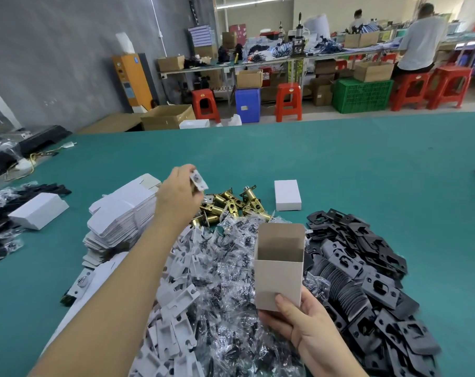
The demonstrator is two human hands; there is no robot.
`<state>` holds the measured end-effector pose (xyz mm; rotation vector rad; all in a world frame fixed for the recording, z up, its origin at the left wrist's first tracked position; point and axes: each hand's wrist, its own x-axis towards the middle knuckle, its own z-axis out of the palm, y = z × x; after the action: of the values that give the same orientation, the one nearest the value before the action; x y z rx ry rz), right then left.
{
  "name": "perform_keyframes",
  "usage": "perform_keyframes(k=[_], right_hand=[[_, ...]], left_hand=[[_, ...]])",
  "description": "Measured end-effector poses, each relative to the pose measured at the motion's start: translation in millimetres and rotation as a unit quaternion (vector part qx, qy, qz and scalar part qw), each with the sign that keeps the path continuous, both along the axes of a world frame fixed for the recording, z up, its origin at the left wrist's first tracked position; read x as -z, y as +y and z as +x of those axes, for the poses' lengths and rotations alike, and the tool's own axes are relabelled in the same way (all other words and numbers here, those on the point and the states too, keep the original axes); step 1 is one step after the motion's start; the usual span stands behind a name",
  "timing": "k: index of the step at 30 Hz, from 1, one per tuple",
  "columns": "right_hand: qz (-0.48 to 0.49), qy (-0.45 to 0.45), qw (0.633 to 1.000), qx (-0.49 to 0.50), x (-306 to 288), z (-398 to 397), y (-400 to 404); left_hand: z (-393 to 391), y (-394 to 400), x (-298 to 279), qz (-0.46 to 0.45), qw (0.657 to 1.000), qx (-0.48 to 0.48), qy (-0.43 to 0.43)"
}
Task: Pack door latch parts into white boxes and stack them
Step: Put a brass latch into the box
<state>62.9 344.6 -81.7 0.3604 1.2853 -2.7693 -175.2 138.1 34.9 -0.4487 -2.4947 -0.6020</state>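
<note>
We hold an open white box (pixel 279 270) upright in our right hand (pixel 298 327), fingers wrapped round its base; it looks empty. Our left hand (pixel 176 195) pinches one latch (pixel 198 180) lifted clear, just above the brass latch pile (pixel 228 205). Beyond the right hand, one closed box (pixel 287 195) lies on the green table (pixel 366 170). Beside the left forearm, the stack of flat box blanks (pixel 122 216) is tall. Judgement: early; no stack begun, most packing remains.
</note>
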Motion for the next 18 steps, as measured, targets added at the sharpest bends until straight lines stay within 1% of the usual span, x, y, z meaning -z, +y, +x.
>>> perform_keyframes(k=[2,4,5,6,8,10,13,15,16,18], right_hand=[[-0.003,-0.003,1.0,0.004,-1,1,0],[-0.006,-0.003,1.0,0.003,-2,3,0],[-0.009,-0.003,1.0,0.004,-2,4,0],[-0.015,-0.002,1.0,0.006,-2,6,1],[-0.027,-0.003,0.999,0.016,-2,8,1],[-0.029,-0.005,0.999,0.022,-3,9,0],[-0.024,-0.006,0.999,0.028,-3,11,-1],[-0.024,0.0,0.999,0.03,-4,11,-1],[-0.024,0.003,0.999,0.03,-4,11,-1],[-0.026,0.005,0.999,0.029,-4,12,-1]], left_hand=[[30,10,-9,-0.058,0.995,0.075,-0.039],[62,20,-5,-0.136,0.976,0.135,-0.102],[75,26,1,-0.156,0.965,0.16,-0.14],[86,30,8,-0.161,0.954,0.18,-0.179],[101,34,24,-0.143,0.936,0.203,-0.248],[111,34,38,-0.12,0.927,0.21,-0.286],[119,32,51,-0.087,0.93,0.205,-0.292],[122,29,52,-0.084,0.939,0.191,-0.273],[122,25,52,-0.105,0.946,0.175,-0.252],[119,14,50,-0.179,0.953,0.134,-0.205]])
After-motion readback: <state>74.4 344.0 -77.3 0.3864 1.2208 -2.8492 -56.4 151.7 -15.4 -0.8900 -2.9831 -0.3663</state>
